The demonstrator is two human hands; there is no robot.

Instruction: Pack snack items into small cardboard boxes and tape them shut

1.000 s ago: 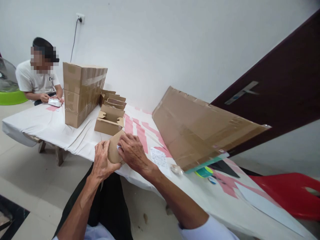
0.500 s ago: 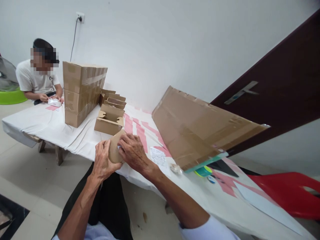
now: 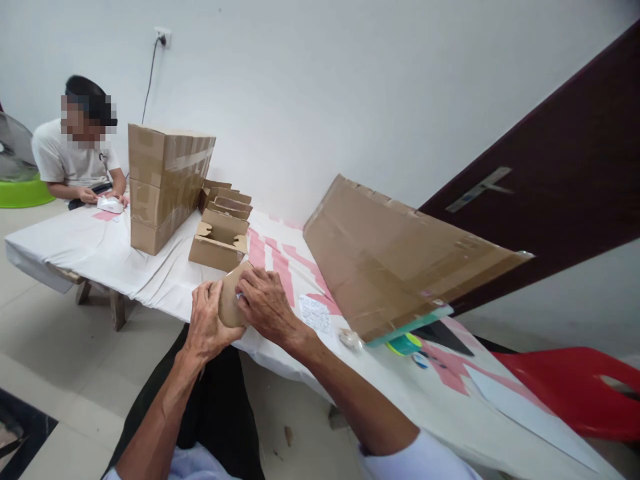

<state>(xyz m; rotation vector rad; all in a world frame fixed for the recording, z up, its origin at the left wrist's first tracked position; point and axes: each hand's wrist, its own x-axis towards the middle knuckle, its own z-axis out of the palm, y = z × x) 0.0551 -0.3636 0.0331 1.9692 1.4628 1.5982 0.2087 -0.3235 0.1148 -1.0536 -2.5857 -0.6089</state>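
A small brown cardboard box (image 3: 229, 303) is held at the table's near edge, tilted, above my lap. My left hand (image 3: 206, 317) grips its left side and bottom, fingers closed along the edge. Against the box's face my right hand (image 3: 265, 300) is pressed with curled fingers; a small whitish bit shows at its fingertips, too little to name. Just beyond stands an open cardboard box (image 3: 216, 255) with notched flaps, at the front of a row of similar open boxes (image 3: 227, 195).
Taped cartons (image 3: 146, 193) stand stacked at left. A person (image 3: 75, 157) sits behind them, hands on a white object (image 3: 110, 205). A large cardboard sheet (image 3: 380, 260) leans at right, near a tape roll (image 3: 404, 344), a written paper (image 3: 316, 315) and a red chair (image 3: 565, 387).
My hands and the small box stay almost where they were. The view has shifted very slightly; nothing else visibly differs.
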